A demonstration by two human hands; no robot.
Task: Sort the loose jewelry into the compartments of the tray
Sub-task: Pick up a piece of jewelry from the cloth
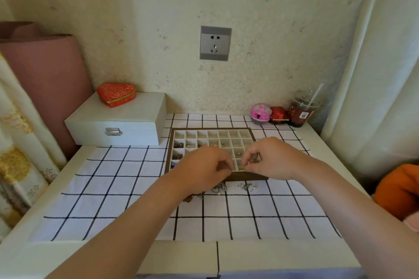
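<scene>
We see a white table (74, 161) set against the wall, most of its top covered by a white cloth with a dark grid (113, 188). At the back left stands a closed white jewelry case (127, 108) with a metal latch, and a red heart-shaped box (116, 94) sits on its lid. Just right of the case, the brown-rimmed tray (249, 178) lies flat on the cloth, its pale compartments in rows. Several in the left and middle rows hold small pieces, while the far row looks bare. Both forearms reach in from the near edge. The left hand (201, 165) and the right hand (269, 156) hover close together over the tray's near rows, knuckles up and fingers curled inward, the tips drawn toward each other. We cannot tell whether either hand pinches anything, as the fingertips are too small and blurred. In the back right corner we find a lidded cup with a straw (301, 111), a pink ball (260, 112) and a small red box (278, 114) between them. The loose jewelry (220, 189) lies on the cloth just in front of the tray, partly under the left wrist, with a few silvery studs (247, 187) a little to its right.
</scene>
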